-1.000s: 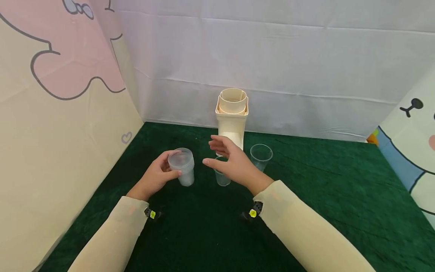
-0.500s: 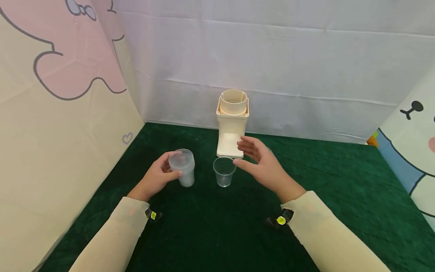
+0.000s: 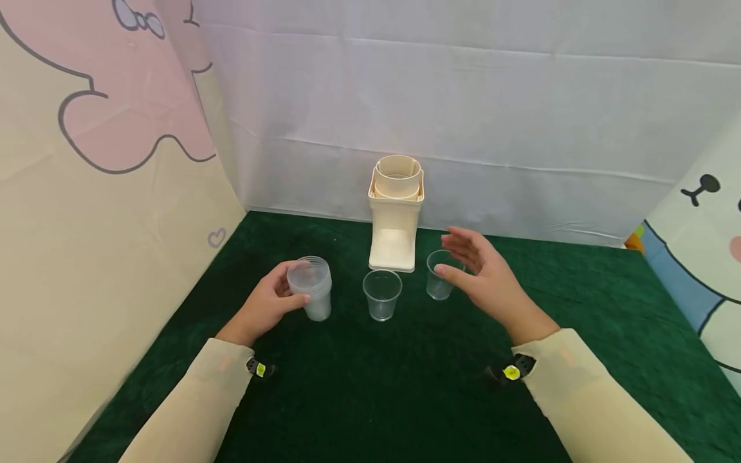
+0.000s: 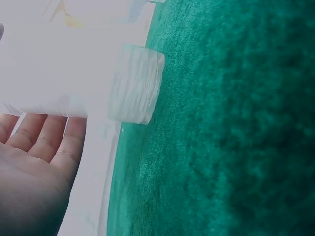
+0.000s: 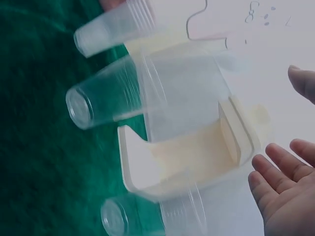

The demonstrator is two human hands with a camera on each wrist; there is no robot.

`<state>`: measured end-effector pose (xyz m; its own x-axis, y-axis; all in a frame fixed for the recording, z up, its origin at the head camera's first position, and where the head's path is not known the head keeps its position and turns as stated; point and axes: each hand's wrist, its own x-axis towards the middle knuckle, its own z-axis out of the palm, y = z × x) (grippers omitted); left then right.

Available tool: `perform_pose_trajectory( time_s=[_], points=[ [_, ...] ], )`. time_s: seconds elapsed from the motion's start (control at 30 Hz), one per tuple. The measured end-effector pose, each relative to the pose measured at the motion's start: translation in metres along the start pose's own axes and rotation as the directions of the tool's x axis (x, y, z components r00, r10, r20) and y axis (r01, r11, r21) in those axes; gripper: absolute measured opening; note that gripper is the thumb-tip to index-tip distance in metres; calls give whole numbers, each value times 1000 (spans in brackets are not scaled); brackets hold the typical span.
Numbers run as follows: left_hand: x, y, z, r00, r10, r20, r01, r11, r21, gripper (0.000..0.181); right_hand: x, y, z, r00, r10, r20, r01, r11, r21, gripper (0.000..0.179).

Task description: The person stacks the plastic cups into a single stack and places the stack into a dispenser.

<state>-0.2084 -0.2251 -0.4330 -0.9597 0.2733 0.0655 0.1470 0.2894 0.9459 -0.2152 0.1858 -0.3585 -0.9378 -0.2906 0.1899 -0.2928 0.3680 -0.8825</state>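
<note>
My left hand [image 3: 267,301] grips a stack of nested clear plastic cups [image 3: 315,289], thumb on the near side and fingers behind. In the left wrist view the stack's ridged rims [image 4: 138,83] show above the green cloth, while its body blurs into the pale background. One single clear cup [image 3: 382,297] stands upright to the right of the stack. Farther right is another single cup [image 3: 438,283], partly covered by my right hand [image 3: 486,280]. That hand is held with thumb and fingers spread, and nothing lies between them in the right wrist view.
A cream plastic cup holder [image 3: 393,225] with a round tube on top stands behind the two single cups. Green cloth [image 3: 370,392] covers the table. A white sheet [image 3: 492,116] hangs at the back, with printed cartoon sheets on the left and right.
My right hand has moved right, from in front of the middle cup to the right-hand cup, uncovering the middle cup and the holder's base. My left hand and the stack stay in place.
</note>
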Motion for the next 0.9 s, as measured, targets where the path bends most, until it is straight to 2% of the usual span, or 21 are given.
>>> perform_pose_trajectory(
  time_s=[0.27,0.53,0.73,0.9],
  points=[
    [0,0,1,1000,-2,6,3,1000,-11,65,9,14,-14,999,34,-14,-34,999,7,78],
    [2,2,4,1000,9,14,-8,1000,-23,64,15,38,-17,993,121,8,-120,992,-42,89],
    [3,3,4,1000,1,10,-1,1000,-28,63,20,60,-9,987,161,17,-161,987,-12,94],
    [0,2,0,1000,-6,4,6,1000,-25,64,24,70,2,978,204,31,-205,979,7,94]
  ],
)
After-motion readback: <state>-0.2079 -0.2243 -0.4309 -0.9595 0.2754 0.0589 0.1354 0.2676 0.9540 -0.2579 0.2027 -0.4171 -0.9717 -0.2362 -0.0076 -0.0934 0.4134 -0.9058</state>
